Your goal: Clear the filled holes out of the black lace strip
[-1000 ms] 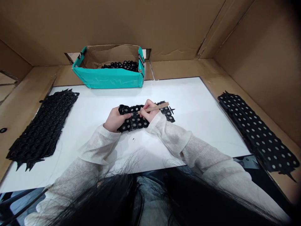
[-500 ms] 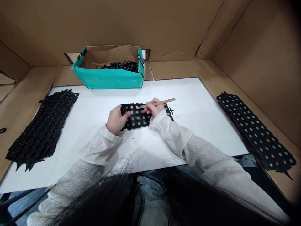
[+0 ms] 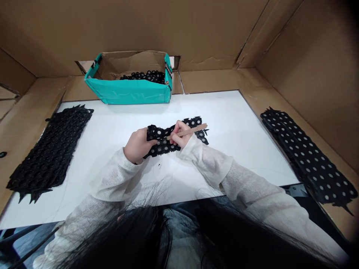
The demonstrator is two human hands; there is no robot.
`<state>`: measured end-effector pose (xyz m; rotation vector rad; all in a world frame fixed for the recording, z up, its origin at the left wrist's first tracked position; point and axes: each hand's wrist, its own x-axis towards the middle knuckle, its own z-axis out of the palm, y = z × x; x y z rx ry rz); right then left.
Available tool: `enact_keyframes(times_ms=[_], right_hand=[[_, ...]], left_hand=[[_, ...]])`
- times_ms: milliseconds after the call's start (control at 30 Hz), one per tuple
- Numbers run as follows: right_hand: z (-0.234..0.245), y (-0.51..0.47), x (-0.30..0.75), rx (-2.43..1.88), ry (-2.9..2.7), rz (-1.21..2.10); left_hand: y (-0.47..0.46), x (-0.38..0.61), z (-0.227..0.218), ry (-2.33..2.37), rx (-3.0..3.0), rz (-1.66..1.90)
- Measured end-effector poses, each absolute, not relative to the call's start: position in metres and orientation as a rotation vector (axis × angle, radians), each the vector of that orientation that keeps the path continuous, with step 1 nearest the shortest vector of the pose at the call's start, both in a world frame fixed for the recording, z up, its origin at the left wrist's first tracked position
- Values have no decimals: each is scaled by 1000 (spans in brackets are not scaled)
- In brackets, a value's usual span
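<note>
A black rubber sheet [image 3: 166, 148] with rows of rings and pale round centres lies on the white board in front of me. My left hand [image 3: 138, 145] grips its left end, thumb on top and fingers underneath. The sheet bends up near that hand. In my right hand [image 3: 181, 134] a flat wooden stick [image 3: 196, 129] is pinched like a pen. Its lower tip points down at the rings in the middle of the sheet. Part of the sheet is hidden behind the right hand, and its right end shows past the fingers.
A teal cardboard box [image 3: 129, 93] with loose black rings [image 3: 148, 76] stands at the back. Stacked black ringed sheets [image 3: 50, 149] lie at left; dotted black sheets [image 3: 308, 157] lie at right. Cardboard walls [image 3: 207, 33] surround the white board [image 3: 224, 108]. One black ring [image 3: 3, 154] is at far left.
The sheet was lying flatter and now bends upward at its left and back. The stick's tip has moved slightly down, towards me, over the rings.
</note>
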<state>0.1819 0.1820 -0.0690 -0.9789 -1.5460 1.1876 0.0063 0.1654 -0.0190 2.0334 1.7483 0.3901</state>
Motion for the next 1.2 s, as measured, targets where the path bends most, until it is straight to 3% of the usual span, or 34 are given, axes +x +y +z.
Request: enact_keyframes(times_ms=[267,700,933,1067,1200], right_hand=[[-72,180,184,-1007,-1713,1046],[-66,176,173,-1150,-1888,901],[-61,185,177,-1012,-1257,1304],[-60,182,181,-918,-1251,1364],[-62,178,181,-930,-1360,1401]], left_hand=[[166,7,-19,1899,2097,183],[156,18,-26,1875,2204,462],[172,4,-31,1841,2026,619],[175,-5,-29,1603,1719,773],[173,-18,-17,1312,1338,560]])
